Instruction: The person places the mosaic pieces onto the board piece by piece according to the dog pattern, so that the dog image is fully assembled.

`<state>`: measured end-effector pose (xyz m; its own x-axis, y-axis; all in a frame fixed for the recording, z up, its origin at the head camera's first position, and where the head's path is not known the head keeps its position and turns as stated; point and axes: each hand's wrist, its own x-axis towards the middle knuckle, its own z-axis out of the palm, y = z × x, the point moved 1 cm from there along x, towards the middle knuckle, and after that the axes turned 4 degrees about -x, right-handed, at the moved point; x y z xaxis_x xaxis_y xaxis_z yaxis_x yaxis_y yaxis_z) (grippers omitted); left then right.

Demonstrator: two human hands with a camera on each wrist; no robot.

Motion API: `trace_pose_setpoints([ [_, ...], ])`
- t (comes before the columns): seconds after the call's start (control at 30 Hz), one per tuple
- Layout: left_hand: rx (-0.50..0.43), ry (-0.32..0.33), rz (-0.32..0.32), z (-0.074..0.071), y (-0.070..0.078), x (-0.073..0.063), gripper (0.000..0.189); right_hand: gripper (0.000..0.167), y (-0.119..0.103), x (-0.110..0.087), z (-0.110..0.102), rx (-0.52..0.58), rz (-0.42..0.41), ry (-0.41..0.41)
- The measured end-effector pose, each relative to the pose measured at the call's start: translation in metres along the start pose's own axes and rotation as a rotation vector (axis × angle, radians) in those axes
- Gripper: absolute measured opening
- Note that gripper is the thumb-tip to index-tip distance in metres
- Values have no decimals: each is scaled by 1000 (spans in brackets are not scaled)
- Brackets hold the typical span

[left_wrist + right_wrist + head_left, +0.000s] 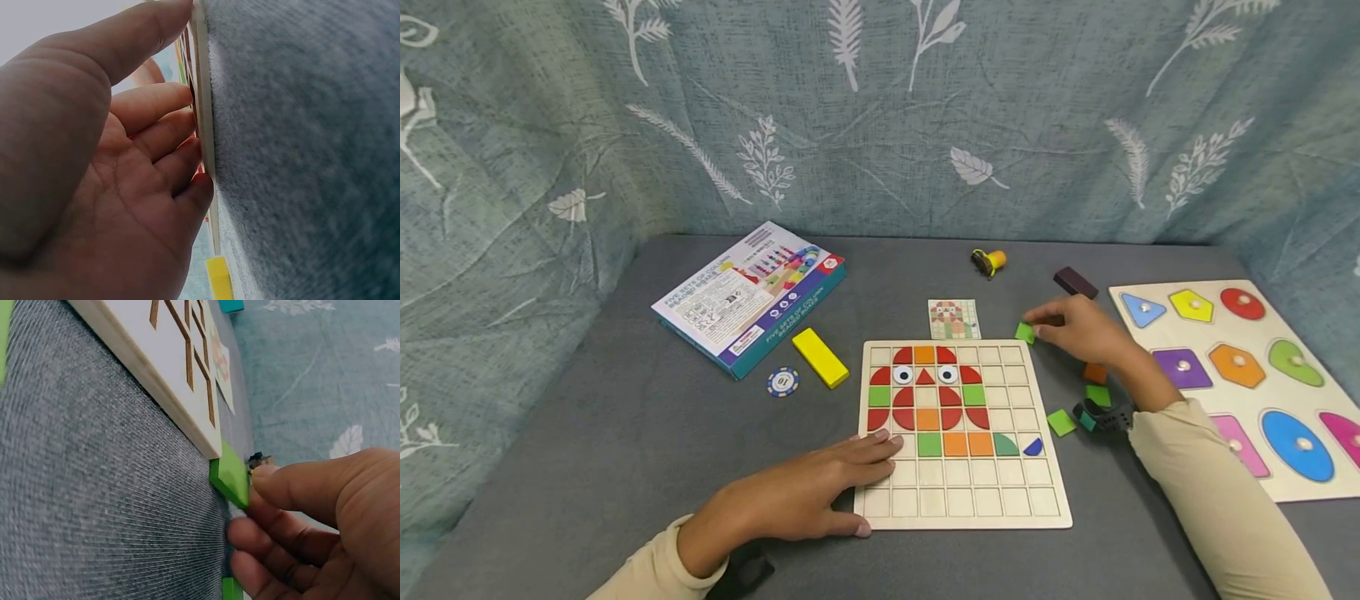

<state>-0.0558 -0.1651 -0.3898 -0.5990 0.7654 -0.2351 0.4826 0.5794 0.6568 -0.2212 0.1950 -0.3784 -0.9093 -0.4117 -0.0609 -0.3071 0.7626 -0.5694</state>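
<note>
A wooden grid board (932, 502) lies on the table, with red, orange, green and blue tiles and two eye tiles forming a figure. My left hand (808, 483) rests on its left edge with fingers extended, the fingertips touching the board in the left wrist view. By the board's far right corner, my right hand (1078, 329) pinches a green square tile (230, 475) between thumb and index finger. Just behind the board lies a small picture card (954, 319) showing a similar figure. A loose green tile (1062, 422) and an orange tile (1095, 373) lie to the board's right.
A shape puzzle board (1206, 400) with knobbed pieces lies at the right, partly under my right sleeve. Left of the grid board are a box (748, 296), a yellow block (821, 358) and a poker chip (783, 382). A dark block (1075, 282) and a small yellow-black toy (988, 262) sit farther back.
</note>
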Motion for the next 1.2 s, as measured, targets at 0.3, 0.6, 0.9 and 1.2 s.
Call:
trace_pose_setpoints([
  [0.3,1,12,24,1,-2,1,67,25,0,2,1,26,-58,13],
  [0.6,4,4,10,1,-2,1,67,26,3,3,6,20,-52,22],
  [0.9,-5,11,22,2,-3,1,67,26,-8,-1,10,4,-90,84],
  [1.2,-9,3,10,2,-4,1,70,24,-25,-4,19,50,-161,61],
])
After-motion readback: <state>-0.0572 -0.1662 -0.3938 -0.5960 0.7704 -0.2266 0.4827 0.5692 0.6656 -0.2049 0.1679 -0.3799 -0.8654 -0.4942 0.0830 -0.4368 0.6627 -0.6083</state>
